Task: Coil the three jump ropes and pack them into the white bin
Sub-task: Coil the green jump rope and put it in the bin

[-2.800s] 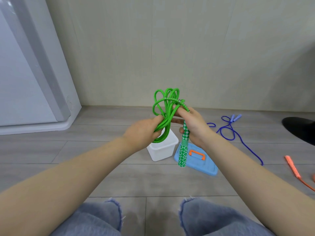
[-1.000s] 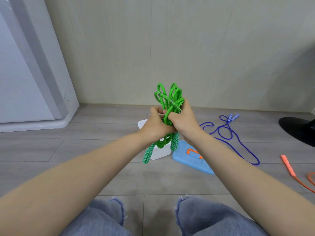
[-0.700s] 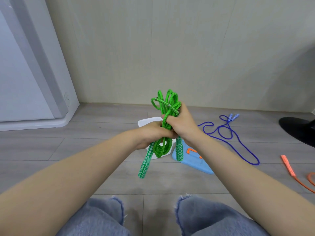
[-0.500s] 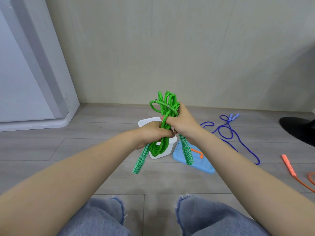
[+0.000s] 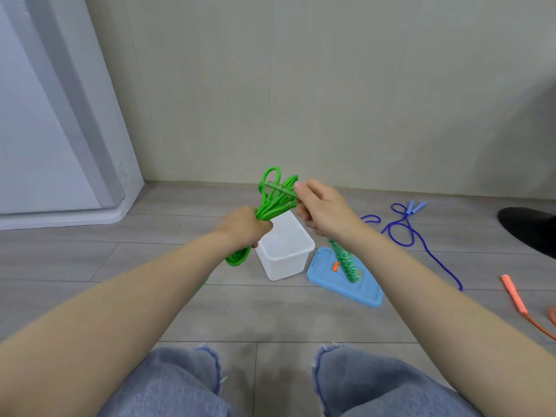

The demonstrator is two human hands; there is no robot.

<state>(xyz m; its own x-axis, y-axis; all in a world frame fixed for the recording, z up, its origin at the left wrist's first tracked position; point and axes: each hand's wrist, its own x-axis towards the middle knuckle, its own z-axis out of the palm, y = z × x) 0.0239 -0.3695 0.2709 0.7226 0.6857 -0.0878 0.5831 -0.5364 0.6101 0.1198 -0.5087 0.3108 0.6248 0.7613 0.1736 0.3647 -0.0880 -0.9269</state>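
The left hand (image 5: pixel 245 225) is fisted round the middle of the braided green jump rope (image 5: pixel 272 203), its loops fanning above the fist and sagging below it. The right hand (image 5: pixel 320 207) pinches a strand at the loops' top, and a diamond-patterned handle (image 5: pixel 346 264) dangles beneath its wrist. Just under both hands stands the smooth, square-edged white bin (image 5: pixel 284 261), mouth open, beside a flat blue lid (image 5: pixel 361 288). Further right, on bare plank floor, lie the thin blue rope (image 5: pixel 415 239) and the knobbly orange rope (image 5: pixel 516 299).
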